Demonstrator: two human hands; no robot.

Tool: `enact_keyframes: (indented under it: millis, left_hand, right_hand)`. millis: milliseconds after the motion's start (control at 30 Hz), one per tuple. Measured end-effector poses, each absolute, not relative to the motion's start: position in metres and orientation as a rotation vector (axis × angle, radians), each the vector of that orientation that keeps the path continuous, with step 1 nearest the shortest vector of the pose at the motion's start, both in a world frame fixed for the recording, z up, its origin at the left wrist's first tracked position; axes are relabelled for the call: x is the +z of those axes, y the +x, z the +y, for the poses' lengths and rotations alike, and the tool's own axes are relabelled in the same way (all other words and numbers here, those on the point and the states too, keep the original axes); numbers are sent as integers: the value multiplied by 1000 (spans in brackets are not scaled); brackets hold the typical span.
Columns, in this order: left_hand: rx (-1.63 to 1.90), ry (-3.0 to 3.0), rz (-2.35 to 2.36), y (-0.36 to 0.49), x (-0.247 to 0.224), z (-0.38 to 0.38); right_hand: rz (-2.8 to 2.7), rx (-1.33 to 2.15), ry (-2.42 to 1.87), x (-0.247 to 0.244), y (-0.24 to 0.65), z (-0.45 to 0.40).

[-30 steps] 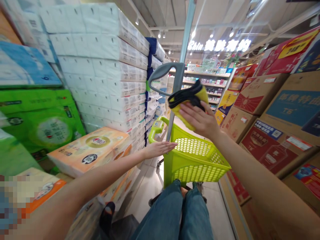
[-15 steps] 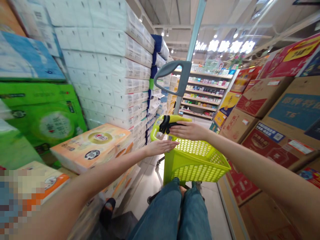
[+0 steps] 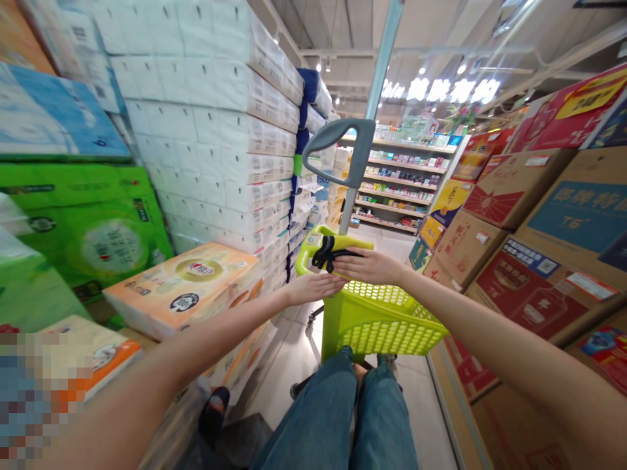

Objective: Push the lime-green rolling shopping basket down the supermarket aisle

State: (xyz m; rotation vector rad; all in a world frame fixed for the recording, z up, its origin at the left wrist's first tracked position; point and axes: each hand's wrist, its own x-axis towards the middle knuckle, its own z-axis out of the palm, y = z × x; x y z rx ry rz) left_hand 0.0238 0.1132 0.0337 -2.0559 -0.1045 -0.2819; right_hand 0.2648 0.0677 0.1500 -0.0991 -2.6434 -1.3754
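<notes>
A yellow-green cart with a perforated basket [image 3: 392,326] stands in front of my legs. Across its near top lie a black strap-like item [image 3: 324,253] and a yellow-green piece [image 3: 360,243]. My right hand [image 3: 367,266] is flat, fingers together and stretched out, palm down over the black item. Just below and to the left, my left hand [image 3: 313,288] lies flat with straight fingers at the cart's near edge. Nothing shows gripped in either hand. A grey loop handle [image 3: 361,153] on a metal pole rises beyond the hands.
White packs [image 3: 196,130] are stacked high on the left, with an orange-white pack [image 3: 183,284] and a green pack [image 3: 98,228] nearer. Cardboard boxes [image 3: 578,215] line the right. Stocked shelves [image 3: 401,189] stand ahead. A person's shoe [image 3: 214,414] shows at lower left.
My right hand has dropped slightly, closer to my left hand. The goods on the left appear shifted slightly right; the cart is almost unchanged.
</notes>
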Motion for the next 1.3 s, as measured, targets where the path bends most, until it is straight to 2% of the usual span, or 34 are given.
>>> enact_keyframes:
  millis: [133, 233, 300, 400, 567, 667, 833, 900, 967, 1067, 1133, 1200, 1300]
  left_hand:
    - [-294, -2054, -106, 24, 35, 113]
    - [-266, -2065, -125, 24, 40, 110]
    - [-242, -2076, -133, 24, 42, 108]
    - [-243, -2080, -118, 23, 43, 107]
    - [-294, -2039, -82, 23, 36, 114]
    - [-376, -2002, -56, 23, 33, 117]
    - [-417, -2034, -57, 23, 36, 115]
    - [-394, -2071, -72, 23, 37, 114]
    - [-380, -2096, -75, 22, 36, 115]
    - [-395, -2133, -72, 22, 32, 118]
    - [-405, -2155, -77, 22, 31, 119]
    - [-397, -2157, -76, 22, 31, 119]
    - [-381, -2155, -69, 22, 36, 117]
  right_hand:
    - [-2666, -1444, -99, 182, 273, 73]
    - [-2567, -1393, -295, 222, 274, 74]
    - [-2474, -1351, -419, 230, 272, 73]
    - [-2439, -1297, -453, 206, 266, 71]
    - [-2682, -1262, -115, 155, 267, 68]
    - [-2747, -1335, -70, 179, 275, 67]
    - [-2568, -1277, -456, 246, 279, 68]
    - [-2483, -1222, -528, 243, 275, 68]
    - [-2482, -1235, -487, 218, 268, 67]
    - [-2626, -1293, -240, 170, 263, 66]
    - [-2711, -1321, -85, 155, 263, 65]
    - [-2753, -1358, -38, 163, 267, 65]
    - [-2756, -1411, -188, 206, 273, 66]
